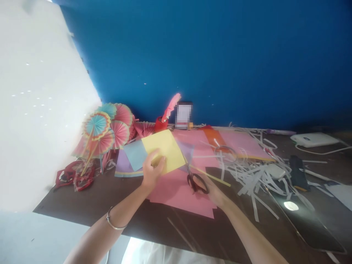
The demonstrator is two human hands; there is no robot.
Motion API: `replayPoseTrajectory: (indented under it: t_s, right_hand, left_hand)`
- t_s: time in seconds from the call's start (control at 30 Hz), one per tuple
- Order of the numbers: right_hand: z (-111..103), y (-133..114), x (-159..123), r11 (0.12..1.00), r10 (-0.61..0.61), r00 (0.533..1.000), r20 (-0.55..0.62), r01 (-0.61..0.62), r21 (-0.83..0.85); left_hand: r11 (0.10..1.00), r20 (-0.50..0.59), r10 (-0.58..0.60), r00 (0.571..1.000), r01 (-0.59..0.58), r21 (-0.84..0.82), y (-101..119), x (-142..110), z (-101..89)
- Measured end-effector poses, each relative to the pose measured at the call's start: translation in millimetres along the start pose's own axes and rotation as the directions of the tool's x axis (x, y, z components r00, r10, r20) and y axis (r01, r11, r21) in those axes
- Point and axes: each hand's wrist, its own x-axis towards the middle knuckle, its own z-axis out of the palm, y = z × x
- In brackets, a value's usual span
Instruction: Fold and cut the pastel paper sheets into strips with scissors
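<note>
My left hand [153,169] grips a yellow sheet of paper [166,146] by its lower left part, thumb on top. Scissors with dark handles [197,183] are in my right hand [210,189], their blades at the right edge of the yellow sheet. A thin yellow strip [211,175] lies just right of the blades. Beneath my hands, pink paper [181,194] is spread on the table. Blue paper [134,156] and purple paper [121,163] lie to the left, partly covered by the yellow sheet.
Folded paper fans [97,126] stand at the left, by a red crumpled bundle [75,175]. A red cup [161,124] is at the back. White paper strips [247,176] are heaped at the right, near a phone [308,220], a white device [315,139] and its cable.
</note>
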Motion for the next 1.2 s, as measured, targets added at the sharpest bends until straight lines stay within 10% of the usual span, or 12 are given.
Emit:
replayPoseTrajectory:
  t_s: [1.2]
  right_hand:
    - [3.3,-1.4,0.5,1.0,-0.028,0.997,-0.072,0.028,0.002]
  left_hand:
    - [0.997,-0.023,0.082,0.996,-0.082,0.0,-0.1,3.3,-3.0]
